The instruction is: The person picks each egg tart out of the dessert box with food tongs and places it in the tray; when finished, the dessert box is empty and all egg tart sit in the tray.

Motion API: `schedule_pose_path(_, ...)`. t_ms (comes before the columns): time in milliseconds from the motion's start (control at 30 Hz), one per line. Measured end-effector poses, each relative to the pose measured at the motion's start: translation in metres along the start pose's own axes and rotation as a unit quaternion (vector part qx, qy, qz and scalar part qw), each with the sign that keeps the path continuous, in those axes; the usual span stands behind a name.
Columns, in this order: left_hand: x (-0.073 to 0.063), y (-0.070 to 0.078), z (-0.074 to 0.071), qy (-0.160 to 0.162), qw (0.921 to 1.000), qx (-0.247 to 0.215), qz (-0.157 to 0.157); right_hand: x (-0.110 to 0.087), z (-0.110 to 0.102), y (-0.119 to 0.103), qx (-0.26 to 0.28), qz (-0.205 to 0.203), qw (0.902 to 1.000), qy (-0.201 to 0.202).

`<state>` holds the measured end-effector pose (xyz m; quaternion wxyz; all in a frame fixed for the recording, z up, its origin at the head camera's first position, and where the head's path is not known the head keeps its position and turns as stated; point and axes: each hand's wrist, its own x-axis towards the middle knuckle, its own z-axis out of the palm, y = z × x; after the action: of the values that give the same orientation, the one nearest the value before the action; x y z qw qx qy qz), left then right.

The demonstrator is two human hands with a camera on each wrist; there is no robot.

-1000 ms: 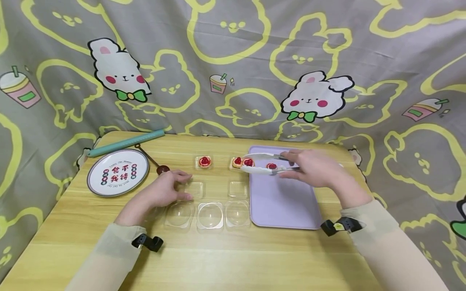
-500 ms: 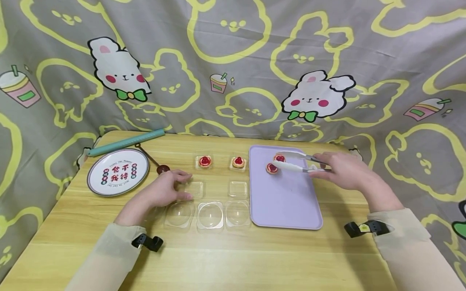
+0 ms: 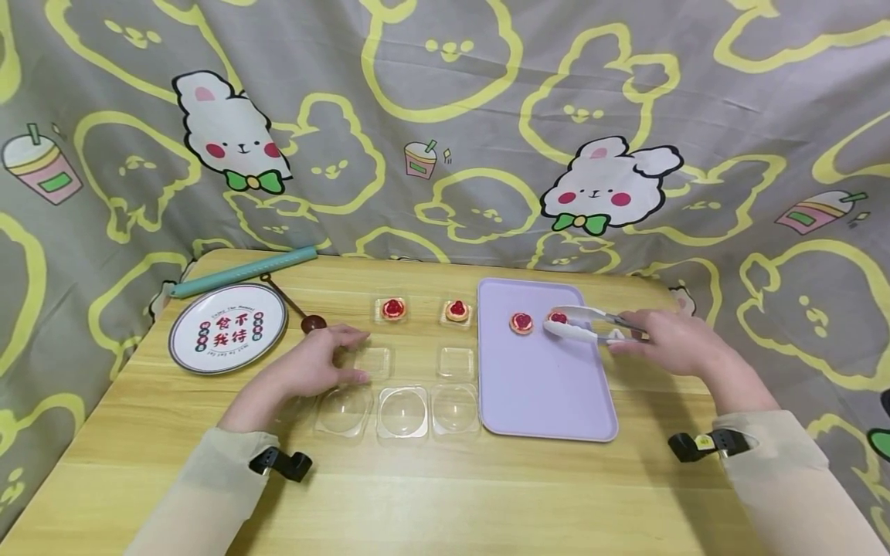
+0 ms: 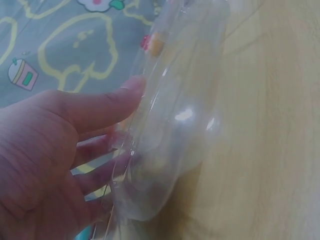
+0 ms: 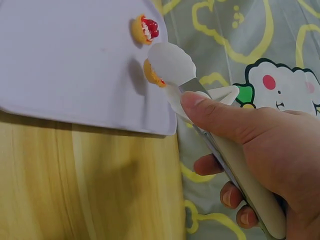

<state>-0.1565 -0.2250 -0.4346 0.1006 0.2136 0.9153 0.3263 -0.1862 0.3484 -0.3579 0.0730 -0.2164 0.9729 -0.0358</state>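
Note:
In the head view, my left hand (image 3: 313,363) rests beside the leftmost clear plastic box (image 3: 375,363), with thumb and fingertips at its edge. The left wrist view shows the thumb along that clear plastic (image 4: 170,100), several fingers behind it. My right hand (image 3: 670,340) grips metal tongs with white tips (image 3: 572,332), over the lilac tray (image 3: 542,394). A small red-topped tart (image 3: 557,316) is at the tong tips, partly covered by them in the right wrist view. Another tart (image 3: 521,323) sits on the tray to its left.
Two more tarts, a left one (image 3: 393,310) and a right one (image 3: 456,310), sit in clear boxes. Clear domed lids (image 3: 403,411) lie in front. At left are a printed plate (image 3: 188,340), a brown long-handled spoon (image 3: 314,323) and a teal rod (image 3: 243,272). A patterned curtain (image 3: 473,131) hangs behind.
The right hand has moved right with the tongs, taking a tart from beside the right back box to over the tray. The left hand has stayed in place.

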Motion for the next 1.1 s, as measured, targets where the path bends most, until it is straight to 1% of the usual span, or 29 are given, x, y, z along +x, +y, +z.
schedule_pose_path(100, 0.0, 0.0, 0.0, 0.001, 1.0, 0.0, 0.002, -0.001, 0.003, 0.003, 0.005, 0.009, 0.9999, -0.009)
schedule_pose_path(333, 0.0, 0.001, -0.002, -0.003, 1.0, 0.0, -0.006, -0.002, 0.009, 0.008, 0.022, 0.019, 0.9993, -0.024)
schedule_pose_path(567, 0.001, 0.005, -0.002, 0.007, 1.0, 0.0, -0.005, -0.003, 0.01, 0.009, 0.039, 0.035, 0.9982, -0.03)
schedule_pose_path(667, 0.002, 0.009, -0.004, 0.025, 0.9996, -0.005, -0.007, -0.006, 0.008, 0.009, 0.049, 0.037, 0.9977, -0.029)
schedule_pose_path(833, 0.007, 0.019, -0.01, 0.075, 0.997, -0.016, 0.007, -0.013, -0.001, 0.01, 0.063, 0.045, 0.9968, -0.02)
schedule_pose_path(967, 0.018, 0.031, -0.01, 0.106, 0.9938, -0.024, 0.025, -0.017, -0.009, 0.009, 0.049, 0.053, 0.9973, -0.008)
schedule_pose_path(1100, 0.034, 0.04, -0.006, 0.128, 0.9903, -0.042, 0.034, -0.017, -0.018, 0.006, 0.048, 0.054, 0.9974, -0.004)
